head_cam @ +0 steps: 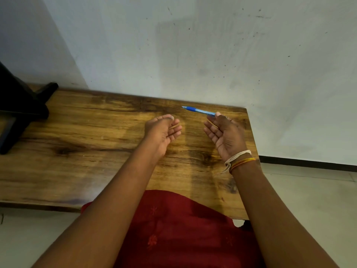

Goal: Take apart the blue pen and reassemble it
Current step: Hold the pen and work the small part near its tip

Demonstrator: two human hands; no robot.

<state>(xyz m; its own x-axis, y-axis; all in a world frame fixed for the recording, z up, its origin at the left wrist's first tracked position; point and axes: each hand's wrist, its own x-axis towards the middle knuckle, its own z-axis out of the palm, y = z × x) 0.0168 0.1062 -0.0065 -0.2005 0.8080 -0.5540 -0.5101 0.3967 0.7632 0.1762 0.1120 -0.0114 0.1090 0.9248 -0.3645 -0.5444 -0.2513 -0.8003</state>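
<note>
The blue pen (199, 110) is held above the wooden table (87, 144) near its far right corner, its tip pointing left. My right hand (225, 135) grips the pen's rear end between thumb and fingertips, palm turned up, with thread bands on the wrist. The pen's back part is hidden behind those fingers. My left hand (164, 130) hovers a short way to the left of the pen, palm up, fingers loosely curled and apart, holding nothing. The pen looks whole.
A black stand (21, 113) rests on the table's far left end. A white wall rises right behind the table. The table's right edge lies just past my right hand, with pale floor beyond. Red cloth (173, 229) covers my lap at the near edge.
</note>
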